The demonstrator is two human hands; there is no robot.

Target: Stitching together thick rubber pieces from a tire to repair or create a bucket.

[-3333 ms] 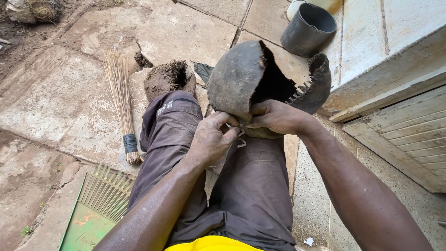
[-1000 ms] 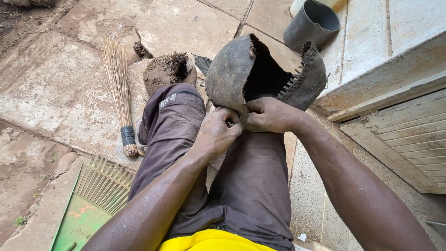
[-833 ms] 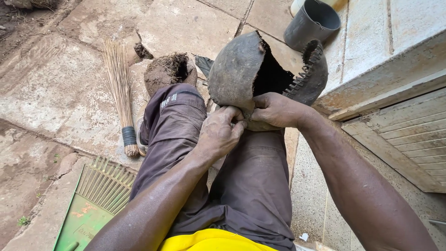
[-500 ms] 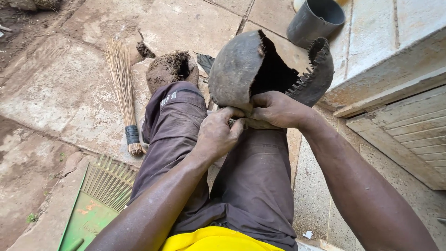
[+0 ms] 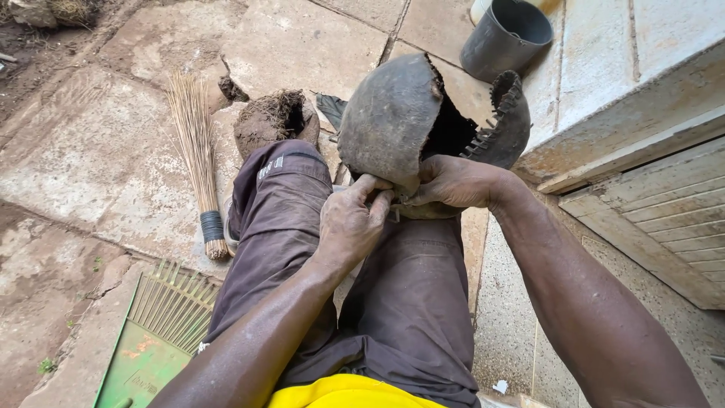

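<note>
A torn leather ball (image 5: 393, 121), dark and worn, rests on the person's knees just above the frame's centre, its split with stitching holes opening toward the upper right. The left hand (image 5: 351, 223) is curled, fingertips pinching the ball's lower edge. The right hand (image 5: 453, 183) clamps the same edge from the right. A grey pipe section (image 5: 504, 34) stands at upper right, its bore dark. A straw broom (image 5: 196, 159) lies left.

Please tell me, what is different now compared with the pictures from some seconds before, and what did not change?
Very little changed. Both hands keep their grip at the lower edge of the torn, dark, worn leather ball resting on the knees; the left hand shifted only slightly, the right hand hardly at all. The straw hand broom, green rake and grey plastic pipe piece stayed where they were.
</note>
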